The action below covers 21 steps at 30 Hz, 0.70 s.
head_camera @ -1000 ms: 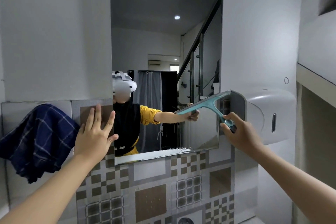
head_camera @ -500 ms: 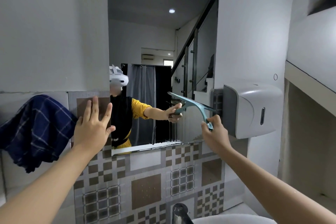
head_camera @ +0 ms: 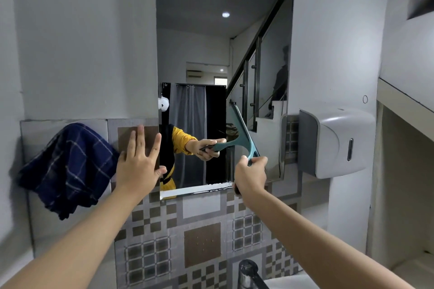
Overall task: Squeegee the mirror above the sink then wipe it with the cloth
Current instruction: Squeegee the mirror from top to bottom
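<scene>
The person's right hand is gripping the handle of a teal squeegee, whose blade is standing nearly upright against the lower middle of the mirror. A strip of white foam is lying along the mirror's bottom edge. The left hand is resting flat on the tiled wall just beside the mirror's left edge, fingers spread and holding nothing. A dark blue checked cloth is hanging on the wall just left of that hand.

No legible txt or labels anywhere.
</scene>
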Available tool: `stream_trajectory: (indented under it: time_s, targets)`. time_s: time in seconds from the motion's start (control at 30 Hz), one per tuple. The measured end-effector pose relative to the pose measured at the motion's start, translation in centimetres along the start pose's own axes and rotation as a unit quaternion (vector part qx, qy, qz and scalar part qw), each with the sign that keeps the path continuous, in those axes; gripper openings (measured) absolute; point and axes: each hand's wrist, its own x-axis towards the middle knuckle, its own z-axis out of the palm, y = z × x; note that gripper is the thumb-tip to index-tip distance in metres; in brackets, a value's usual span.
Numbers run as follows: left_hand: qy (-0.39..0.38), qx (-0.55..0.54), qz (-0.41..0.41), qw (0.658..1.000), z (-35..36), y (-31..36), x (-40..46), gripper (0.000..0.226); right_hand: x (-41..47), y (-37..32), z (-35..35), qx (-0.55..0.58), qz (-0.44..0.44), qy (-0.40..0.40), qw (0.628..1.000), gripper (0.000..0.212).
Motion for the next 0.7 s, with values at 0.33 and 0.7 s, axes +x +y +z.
stream_trajectory:
  time_s: [0.33, 0.7]
  targets:
    - [-0.013, -0.011, 0.036, 0.999, 1.5, -0.6, -2.3, 0.105, -4.3, -1.5, 5.8, 0.085, 0.043, -0.037, 0.995, 0.014]
    - [0.001, 0.030, 0.057, 0.998, 2.2, -1.0, -4.2, 0.102, -8.7, 0.5, 8.3, 0.013, -0.071, -0.084, 0.994, 0.016]
